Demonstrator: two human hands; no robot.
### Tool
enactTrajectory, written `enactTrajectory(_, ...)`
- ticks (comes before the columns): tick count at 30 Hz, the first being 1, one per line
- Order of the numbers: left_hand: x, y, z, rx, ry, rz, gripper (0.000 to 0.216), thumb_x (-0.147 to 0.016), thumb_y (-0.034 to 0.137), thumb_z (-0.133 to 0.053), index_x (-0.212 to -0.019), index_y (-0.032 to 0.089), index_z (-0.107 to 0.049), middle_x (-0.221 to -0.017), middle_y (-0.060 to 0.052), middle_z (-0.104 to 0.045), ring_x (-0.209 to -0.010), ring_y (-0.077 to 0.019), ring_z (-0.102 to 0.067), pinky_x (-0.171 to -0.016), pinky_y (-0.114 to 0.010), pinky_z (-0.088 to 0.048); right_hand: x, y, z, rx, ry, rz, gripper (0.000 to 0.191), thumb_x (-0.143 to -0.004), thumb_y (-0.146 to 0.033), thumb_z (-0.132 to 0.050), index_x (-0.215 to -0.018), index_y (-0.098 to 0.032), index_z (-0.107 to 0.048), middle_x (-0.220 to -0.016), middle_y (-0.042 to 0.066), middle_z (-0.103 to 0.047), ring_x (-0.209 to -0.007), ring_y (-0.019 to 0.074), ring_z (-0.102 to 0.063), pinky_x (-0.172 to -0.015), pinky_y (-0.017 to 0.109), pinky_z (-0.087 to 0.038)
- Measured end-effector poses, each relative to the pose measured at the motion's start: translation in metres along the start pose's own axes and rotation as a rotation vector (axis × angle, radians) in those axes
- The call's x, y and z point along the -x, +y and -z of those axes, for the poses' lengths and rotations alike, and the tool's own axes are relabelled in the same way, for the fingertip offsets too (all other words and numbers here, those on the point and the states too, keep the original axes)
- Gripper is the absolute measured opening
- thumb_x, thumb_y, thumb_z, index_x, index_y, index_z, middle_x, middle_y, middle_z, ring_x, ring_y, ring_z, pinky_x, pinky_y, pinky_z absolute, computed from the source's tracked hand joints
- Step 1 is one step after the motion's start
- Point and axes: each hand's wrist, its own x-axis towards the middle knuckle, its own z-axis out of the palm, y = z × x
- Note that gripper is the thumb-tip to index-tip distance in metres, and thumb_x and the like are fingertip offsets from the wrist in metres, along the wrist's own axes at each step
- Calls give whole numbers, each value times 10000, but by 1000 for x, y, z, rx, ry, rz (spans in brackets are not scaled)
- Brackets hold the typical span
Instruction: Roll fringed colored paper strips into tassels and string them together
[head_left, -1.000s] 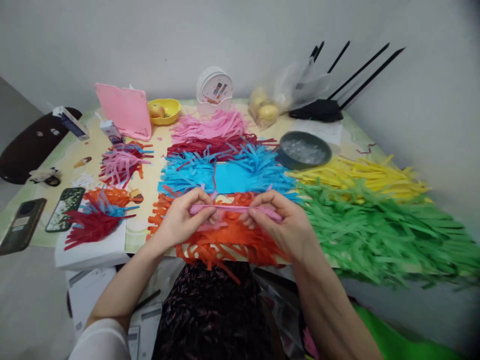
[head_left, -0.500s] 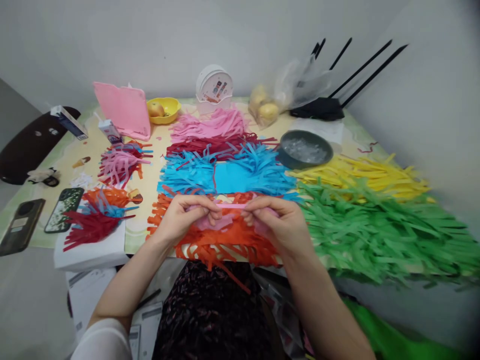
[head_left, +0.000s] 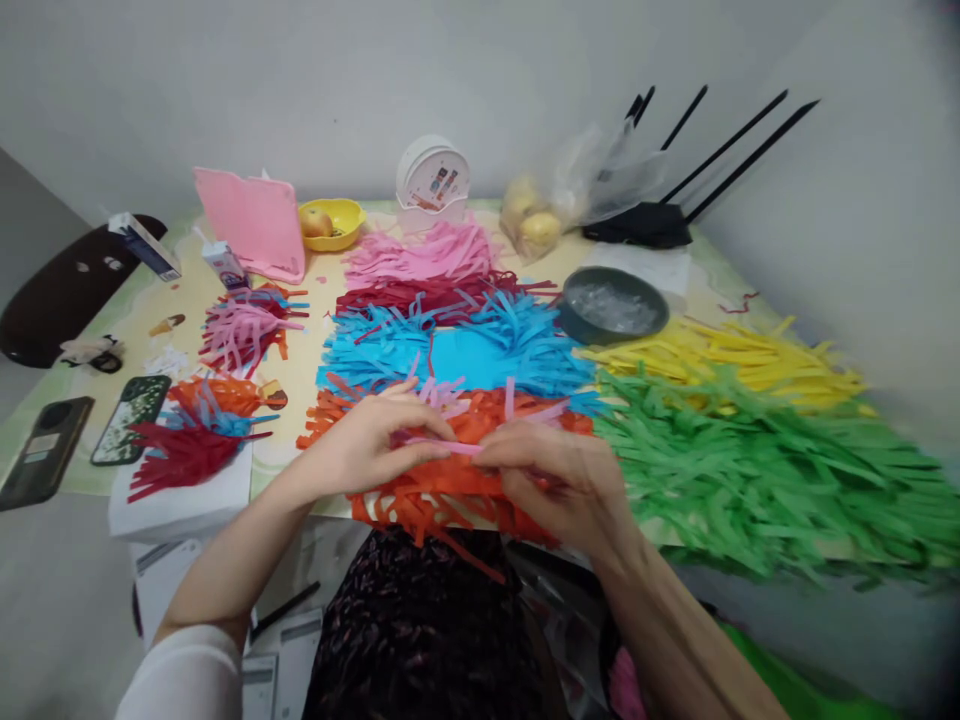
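Both my hands work close together over the orange fringed paper [head_left: 442,480] at the table's near edge. My left hand [head_left: 371,445] pinches a folded strip of pink fringed paper [head_left: 450,447], whose loose pink ends [head_left: 450,395] stick up behind my fingers. My right hand [head_left: 559,480] is closed on the same pink strip from the right, thumb and fingers pressed together. Beyond them lies blue fringed paper [head_left: 457,350].
Green fringed paper [head_left: 750,460] and yellow fringed paper [head_left: 735,355] fill the right side. A dark bowl [head_left: 613,305], pink and red fringes [head_left: 427,265], a pink case [head_left: 251,222] and a yellow fruit bowl [head_left: 334,220] stand further back. Two phones [head_left: 82,430] and small fringe bundles [head_left: 202,420] lie left.
My hands have drawn together and dropped slightly. The pink strip, stretched out a second ago, is now bunched short, with its fringe ends sticking up.
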Motion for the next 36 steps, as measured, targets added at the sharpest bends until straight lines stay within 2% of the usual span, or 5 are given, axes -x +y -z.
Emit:
enactTrajectory(7, -1, -12, -10, -434, 45, -61, 226, -981, 232, -478, -933, 195, -695, -838, -45, -727, -852, -171, -650, -1085, -480, -389, -15, 10, 20, -50, -187, -403, 330, -879, -293, -628, -1194, -224, -698, -1171, 79, -743, -1035, 220, -714, -899, 349, -565)
enactTrajectory(12, 4, -20, -13, -601, 228, -360, 214, -957, 154, -511, -1021, 259, -687, -956, -22, -764, -975, -174, -674, -1144, -540, -325, -25, 31, 1, -580, -416, -564, 291, -855, -456, -664, -825, -177, -739, -773, 45, -765, -726, 163, -709, -717, 285, -568)
enactTrajectory(17, 11, -36, -21, -535, 389, -332, 212, -930, 156, -562, -1039, 282, -693, -1059, -21, -776, -1034, -199, -697, -1132, -555, -315, -15, 31, -32, -883, -120, -719, 283, -716, -431, -813, -763, -183, -685, -548, -39, -654, -480, 79, -560, -504, 195, -439)
enactTrajectory(23, -9, -38, -45, -161, 720, -75, 137, -913, 199, -602, -906, 235, -734, -934, -41, -783, -945, -188, -711, -1073, -473, -411, -28, 22, -39, -754, 102, -609, 270, -751, -451, -781, -855, -207, -729, -644, -6, -721, -517, 107, -595, -521, 231, -479)
enactTrajectory(36, -55, -58, -28, 547, 880, 179, 164, -805, 349, -740, -844, 198, -790, -930, -68, -779, -980, -221, -701, -970, -363, -502, -69, 69, -3, -46, 157, -251, 181, -912, -372, -618, -998, -223, -672, -993, 39, -737, -906, 185, -706, -858, 316, -539)
